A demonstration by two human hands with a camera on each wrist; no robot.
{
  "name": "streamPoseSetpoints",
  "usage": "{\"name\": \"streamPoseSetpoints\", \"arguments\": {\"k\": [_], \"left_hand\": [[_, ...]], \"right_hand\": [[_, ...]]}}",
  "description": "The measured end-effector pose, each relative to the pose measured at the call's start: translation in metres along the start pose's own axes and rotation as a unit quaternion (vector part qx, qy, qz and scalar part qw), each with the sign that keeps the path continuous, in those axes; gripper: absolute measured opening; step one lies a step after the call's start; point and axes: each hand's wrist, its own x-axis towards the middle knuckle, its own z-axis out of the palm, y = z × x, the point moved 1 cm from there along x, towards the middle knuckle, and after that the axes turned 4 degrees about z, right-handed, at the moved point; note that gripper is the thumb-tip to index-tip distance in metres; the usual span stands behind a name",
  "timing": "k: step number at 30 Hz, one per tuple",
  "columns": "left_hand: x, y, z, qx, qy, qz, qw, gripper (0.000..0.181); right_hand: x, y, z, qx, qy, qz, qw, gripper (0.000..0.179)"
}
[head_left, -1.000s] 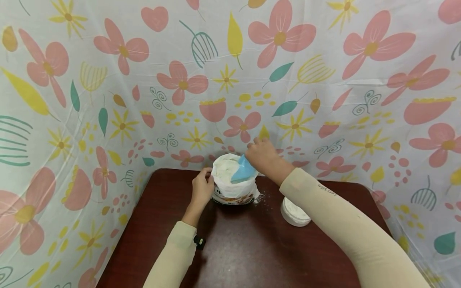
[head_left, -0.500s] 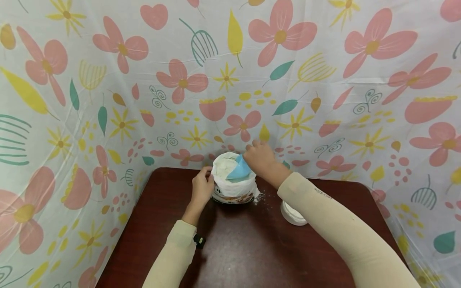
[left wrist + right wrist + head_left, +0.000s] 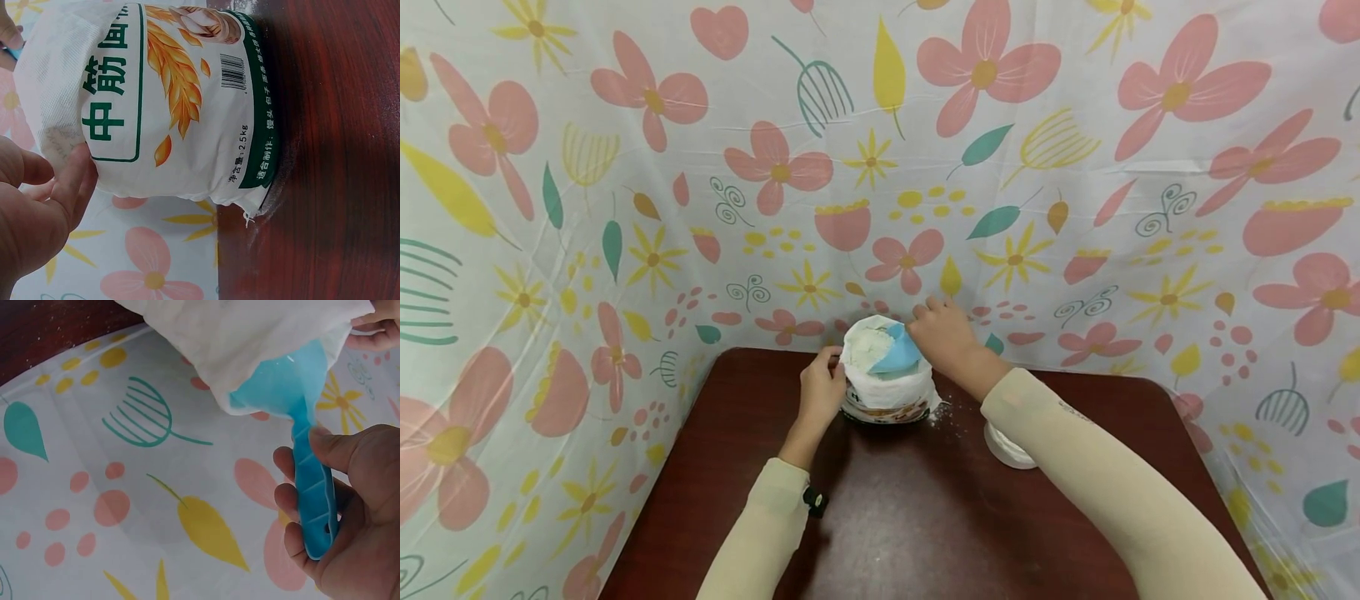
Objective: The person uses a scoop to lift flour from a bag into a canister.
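A white flour bag (image 3: pixel 887 392), its top rolled outward, stands near the back of the table with flour (image 3: pixel 867 343) showing inside. My left hand (image 3: pixel 822 387) holds the bag's left side; in the left wrist view, thumb and fingers pinch the folded rim beside the printed front. My right hand (image 3: pixel 946 333) grips a light blue scoop (image 3: pixel 898 353) from the right. The right wrist view shows the fingers curled round the scoop's ribbed handle (image 3: pixel 312 487) and the thumb lying along it. Its blade dips inside the bag mouth, with the tip at the flour.
Right of the bag, a round clear tub (image 3: pixel 1009 450) with white powder is partly covered by the right sleeve (image 3: pixel 1060 433). Spilled flour (image 3: pixel 951 412) dots the dark red table (image 3: pixel 895 508). A floral curtain (image 3: pixel 820 275) hangs close behind the bag.
The scoop has moved left and slightly up within the bag mouth, its blade lying flatter. My right forearm has shifted, covering more of the tub. The left hand keeps its place.
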Motion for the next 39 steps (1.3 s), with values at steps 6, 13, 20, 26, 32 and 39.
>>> {"name": "streamPoseSetpoints", "arguments": {"k": [6, 13, 20, 26, 32, 39], "left_hand": [[0.001, 0.0, 0.0, -0.002, 0.0, 0.003, 1.0, 0.027], [0.002, 0.001, -0.001, -0.002, -0.003, -0.006, 1.0, 0.027], [0.0, 0.002, -0.004, -0.005, -0.002, -0.008, 1.0, 0.027], [-0.001, 0.0, -0.002, -0.01, -0.002, -0.004, 0.9999, 0.027], [0.0, -0.001, -0.001, -0.008, -0.003, -0.007, 0.9999, 0.028], [0.001, -0.001, 0.001, -0.016, -0.007, -0.016, 0.9997, 0.027]], "right_hand": [[-0.011, 0.011, -0.006, 0.004, -0.01, 0.001, 0.9999, 0.022], [-0.025, 0.026, -0.01, 0.059, 0.049, 0.003, 0.9971, 0.029], [-0.044, 0.036, 0.001, 0.138, 0.127, -0.007, 0.9822, 0.028], [-0.059, 0.039, 0.013, 0.176, 0.168, 0.004, 0.9698, 0.031], [-0.071, 0.043, 0.019, 0.195, 0.192, 0.016, 0.9618, 0.031], [-0.082, 0.048, 0.02, 0.219, 0.204, 0.035, 0.9535, 0.035]]}}
